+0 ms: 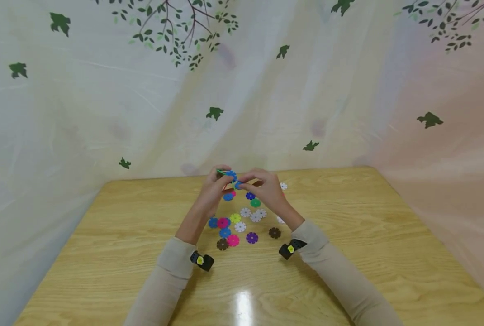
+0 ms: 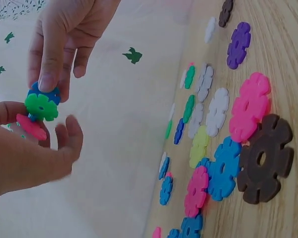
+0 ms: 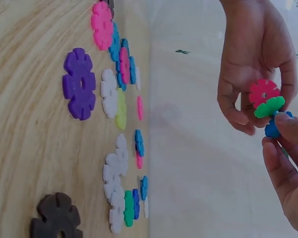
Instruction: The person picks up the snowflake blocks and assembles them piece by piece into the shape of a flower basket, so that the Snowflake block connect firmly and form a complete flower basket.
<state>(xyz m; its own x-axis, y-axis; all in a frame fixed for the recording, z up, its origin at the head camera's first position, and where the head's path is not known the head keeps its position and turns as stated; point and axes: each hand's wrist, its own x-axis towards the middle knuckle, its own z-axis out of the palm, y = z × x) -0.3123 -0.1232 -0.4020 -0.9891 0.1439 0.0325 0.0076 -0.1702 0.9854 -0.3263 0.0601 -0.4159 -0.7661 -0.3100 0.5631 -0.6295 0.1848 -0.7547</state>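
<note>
Above the far part of the table, both hands meet at a small cluster of joined flower-shaped plastic discs. My left hand [image 1: 212,192] holds the cluster between thumb and fingers; a blue disc [image 1: 231,175] shows there. My right hand [image 1: 267,188] pinches another blue disc [image 1: 238,185] at the cluster's right side. In the left wrist view, a green disc [image 2: 41,107] and a pink disc [image 2: 31,127] belong to the cluster. The right wrist view shows the pink disc [image 3: 264,92] beside the green disc [image 3: 269,106]. Fingers hide part of the joints.
Loose discs lie flat on the wooden table [image 1: 144,253] beneath and in front of the hands. Among them are a purple disc [image 1: 252,237], brown disc [image 1: 274,233] and yellow disc [image 1: 235,218], with several white, pink and blue ones. A patterned curtain [image 1: 242,113] hangs behind.
</note>
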